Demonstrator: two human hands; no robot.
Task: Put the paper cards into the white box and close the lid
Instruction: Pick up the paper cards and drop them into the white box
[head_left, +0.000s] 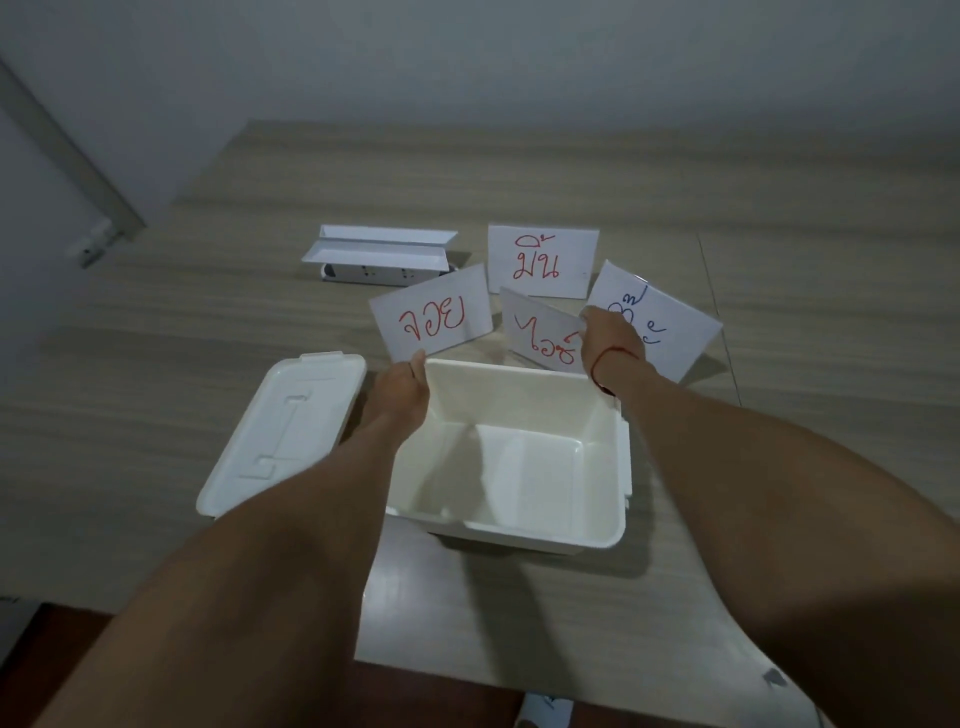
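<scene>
An open white box (608, 535) sits on the table in front of me, with nothing inside. Its lid (283, 431) lies flat to the left of it. My left hand (402, 392) pinches the lower edge of a red-lettered card (431, 317) just beyond the box's far left corner. My right hand (610, 340) holds the right edge of another red-lettered card (540, 332) behind the box's far rim. A blue-lettered card (670, 327) stands tilted behind my right hand. A third red-lettered card (540, 262) stands further back.
A folded white paper piece (382, 249) lies over a small white device at the back left. The wooden table (779, 208) meets a wall at the far side. Its near edge runs just below the box.
</scene>
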